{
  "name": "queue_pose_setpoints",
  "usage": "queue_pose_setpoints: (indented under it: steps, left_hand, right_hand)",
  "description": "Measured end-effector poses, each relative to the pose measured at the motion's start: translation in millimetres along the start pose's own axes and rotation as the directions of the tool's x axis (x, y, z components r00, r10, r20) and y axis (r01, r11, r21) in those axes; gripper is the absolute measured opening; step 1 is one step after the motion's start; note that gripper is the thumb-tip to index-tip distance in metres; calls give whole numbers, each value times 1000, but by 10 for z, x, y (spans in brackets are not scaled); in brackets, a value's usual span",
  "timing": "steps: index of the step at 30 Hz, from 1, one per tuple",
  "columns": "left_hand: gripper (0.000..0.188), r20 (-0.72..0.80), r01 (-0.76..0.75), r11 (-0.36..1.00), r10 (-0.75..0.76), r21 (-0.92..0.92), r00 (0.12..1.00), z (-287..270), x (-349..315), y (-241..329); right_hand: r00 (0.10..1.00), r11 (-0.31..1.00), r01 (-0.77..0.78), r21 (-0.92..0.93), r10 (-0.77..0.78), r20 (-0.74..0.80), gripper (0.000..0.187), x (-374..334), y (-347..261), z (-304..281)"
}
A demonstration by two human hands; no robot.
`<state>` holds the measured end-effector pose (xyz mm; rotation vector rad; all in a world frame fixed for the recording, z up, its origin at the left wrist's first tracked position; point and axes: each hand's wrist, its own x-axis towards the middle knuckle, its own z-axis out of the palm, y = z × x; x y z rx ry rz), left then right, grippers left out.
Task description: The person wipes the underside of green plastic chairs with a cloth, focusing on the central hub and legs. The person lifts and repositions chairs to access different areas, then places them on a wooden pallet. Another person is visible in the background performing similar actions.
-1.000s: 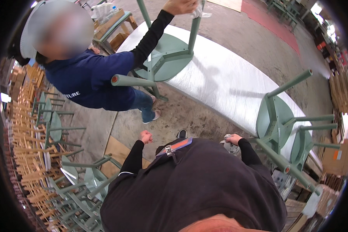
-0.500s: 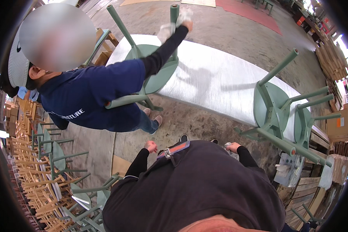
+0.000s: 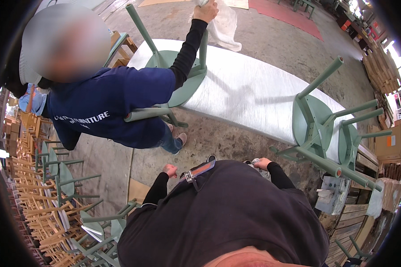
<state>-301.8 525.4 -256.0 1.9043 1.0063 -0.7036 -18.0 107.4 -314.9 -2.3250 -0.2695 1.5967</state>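
My left hand (image 3: 170,170) hangs at my side near my waist, fingers curled in, with nothing visible in it. On the other side, my right hand (image 3: 263,163) grips a crumpled whitish cloth (image 3: 255,163), partly hidden by my body. Neither hand touches the furniture. In front of me a long silver-topped table (image 3: 249,95) carries upturned green chairs. The nearest to my right is one green chair (image 3: 314,118), legs up, with another green chair (image 3: 348,142) beside it. At the left end, a co-worker's hand (image 3: 206,11) holds a white cloth (image 3: 223,29) at a leg of a green chair (image 3: 182,89).
The co-worker (image 3: 116,107) in a navy shirt stands front left. Stacked wooden chair frames (image 3: 44,200) and more green chairs (image 3: 67,178) fill the left. A cardboard box (image 3: 389,142) and wooden planks (image 3: 349,218) are at the right. Another person (image 3: 33,100) is behind the co-worker.
The co-worker's hand has moved up at the chair leg and the white cloth now hangs beyond it. The co-worker's body has turned slightly. My right hand has shifted a little inward with its cloth.
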Motion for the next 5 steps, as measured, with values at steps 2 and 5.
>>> queue_pose_setpoints:
  steps: [2,5]
  left_hand:
    - [39,-16,-4,1000,4,-28,1000,26,8,-10]
    - [40,-7,-21,999,21,-25,1000,63,20,-27]
  right_hand:
    - [997,997,-69,-34,68,-31,56,-16,9,17]
    - [996,993,-86,-77,83,-34,56,11,16,36]
